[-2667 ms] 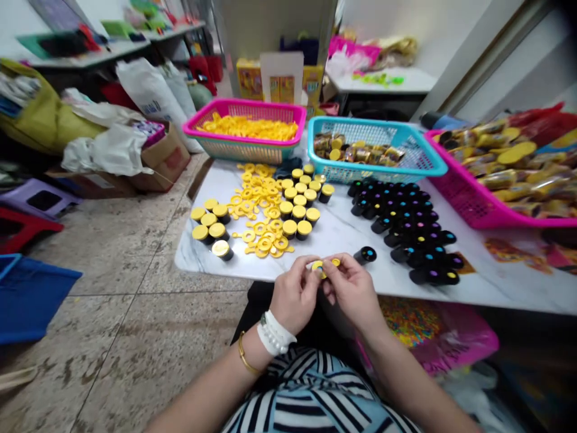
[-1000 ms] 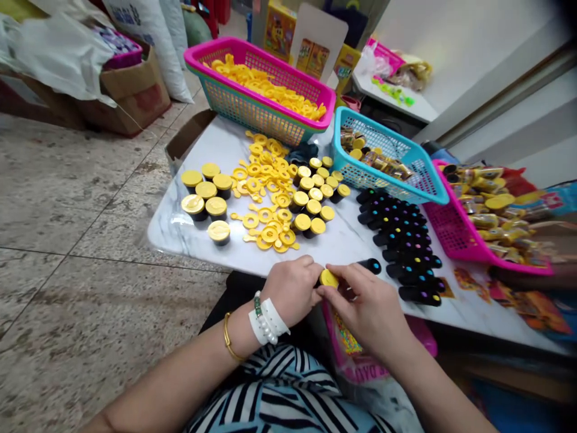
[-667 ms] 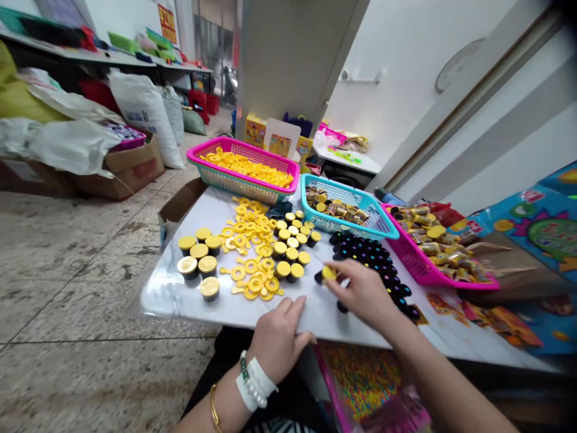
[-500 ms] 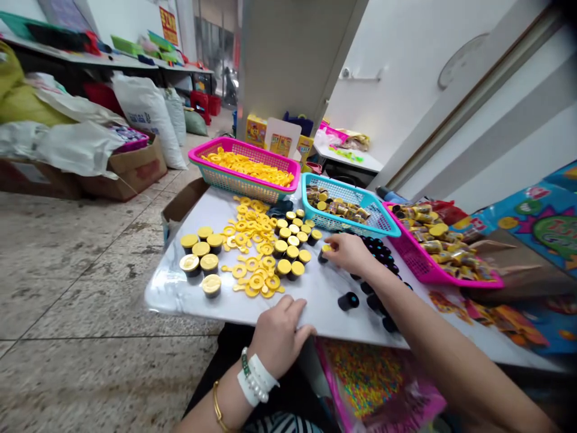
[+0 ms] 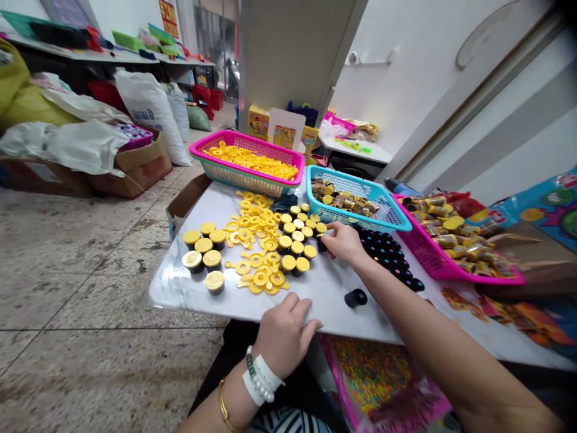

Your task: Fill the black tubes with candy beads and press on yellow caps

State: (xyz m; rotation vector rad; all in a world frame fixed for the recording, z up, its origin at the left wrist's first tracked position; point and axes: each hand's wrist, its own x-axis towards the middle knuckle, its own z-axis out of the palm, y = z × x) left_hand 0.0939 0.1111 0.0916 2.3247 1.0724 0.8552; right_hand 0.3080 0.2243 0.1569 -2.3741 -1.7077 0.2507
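My right hand has its fingers closed round a black, yellow-capped tub at the right edge of a cluster of similar tubs. Near the front edge of the white table, my left hand rests with its thumb apart from its fingers, holding nothing. Yellow ring-shaped pieces lie loose left of the cluster, and several more yellow-capped tubs stand at the left. One black tub lies on its side below my right forearm. Rows of black tubs stand behind that forearm.
Along the back are a pink-rimmed basket of yellow pieces and a blue basket of small wrapped tubs. A pink basket of similar tubs stands right. Under the table's front edge is a bag of colourful beads.
My right hand has moved left and slightly up with the tub, up to the cluster. The view has shifted a little. My left hand stays near the table edge.
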